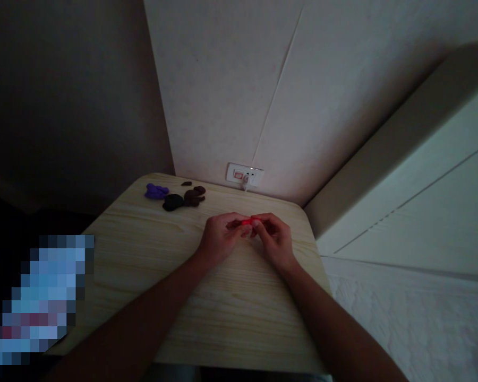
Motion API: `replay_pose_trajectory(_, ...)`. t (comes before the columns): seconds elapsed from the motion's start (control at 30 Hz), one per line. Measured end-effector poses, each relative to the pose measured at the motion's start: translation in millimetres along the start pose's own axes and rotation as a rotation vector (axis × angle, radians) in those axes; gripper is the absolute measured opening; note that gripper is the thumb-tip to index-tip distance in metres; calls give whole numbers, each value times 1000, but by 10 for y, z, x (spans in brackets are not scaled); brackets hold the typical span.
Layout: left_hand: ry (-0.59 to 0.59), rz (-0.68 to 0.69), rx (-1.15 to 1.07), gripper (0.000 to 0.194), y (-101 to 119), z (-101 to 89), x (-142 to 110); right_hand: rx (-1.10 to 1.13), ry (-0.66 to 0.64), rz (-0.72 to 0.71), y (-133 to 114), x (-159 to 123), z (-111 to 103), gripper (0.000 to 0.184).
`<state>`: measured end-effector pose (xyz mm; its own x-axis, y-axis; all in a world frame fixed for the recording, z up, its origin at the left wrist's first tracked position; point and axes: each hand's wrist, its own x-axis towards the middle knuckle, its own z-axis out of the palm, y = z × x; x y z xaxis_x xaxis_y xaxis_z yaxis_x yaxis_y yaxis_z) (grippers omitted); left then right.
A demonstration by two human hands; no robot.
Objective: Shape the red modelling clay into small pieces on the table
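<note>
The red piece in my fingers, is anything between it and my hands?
Nothing visible. The left hand and right hand both pinch the red piece directly, above the table. The purple piece and dark pieces lie apart, farther back.

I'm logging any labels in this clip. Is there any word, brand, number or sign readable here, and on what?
None can be read.
Wall socket: a small red mark on its face, too small and blurred to read.
The red piece pinched between the left hand and right hand shows no print.
</note>
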<state>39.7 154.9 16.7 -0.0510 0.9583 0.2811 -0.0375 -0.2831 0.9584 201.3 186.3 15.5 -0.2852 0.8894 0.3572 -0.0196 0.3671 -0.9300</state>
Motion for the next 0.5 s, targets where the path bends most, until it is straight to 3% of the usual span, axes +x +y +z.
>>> replay_pose_trajectory(0.2,-29,-52,-129,38,4,13,21,23,49,-10,-69,13,27,25)
replay_pose_trajectory(0.5,21,4,-82,19,-48,-14,21,29,0,-11,-88,5,34,22)
